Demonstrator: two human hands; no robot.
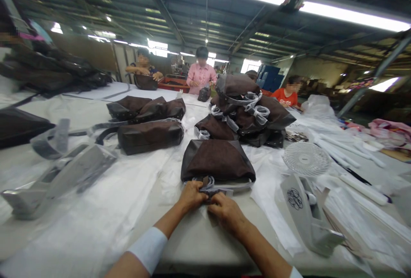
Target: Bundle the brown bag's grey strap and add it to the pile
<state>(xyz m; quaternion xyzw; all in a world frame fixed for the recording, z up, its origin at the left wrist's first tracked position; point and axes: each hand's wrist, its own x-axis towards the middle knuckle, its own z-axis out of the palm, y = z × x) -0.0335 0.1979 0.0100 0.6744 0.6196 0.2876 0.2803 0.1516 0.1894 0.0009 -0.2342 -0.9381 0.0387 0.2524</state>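
Observation:
A dark brown handbag [218, 158] with black side panels lies on the table right in front of me. At its near edge is a bundled strap [209, 180] in clear plastic wrap, with a small brown tag by it. My left hand [192, 194] is closed on the wrapped strap, fingers curled. Close beside it, my right hand [226, 209] pinches the near end of the same dark, wrapped strap. The fingertips of both hands almost meet. Exactly what lies between them is partly hidden by the fingers.
More brown bags are piled [250, 115] behind, and several lie in a row [150, 134] at the left. A grey tape dispenser [54, 179] stands left; a small fan [306, 160] and another grey dispenser [308, 213] stand right, near plastic sheets [362, 209]. Co-workers [201, 72] stand across the table.

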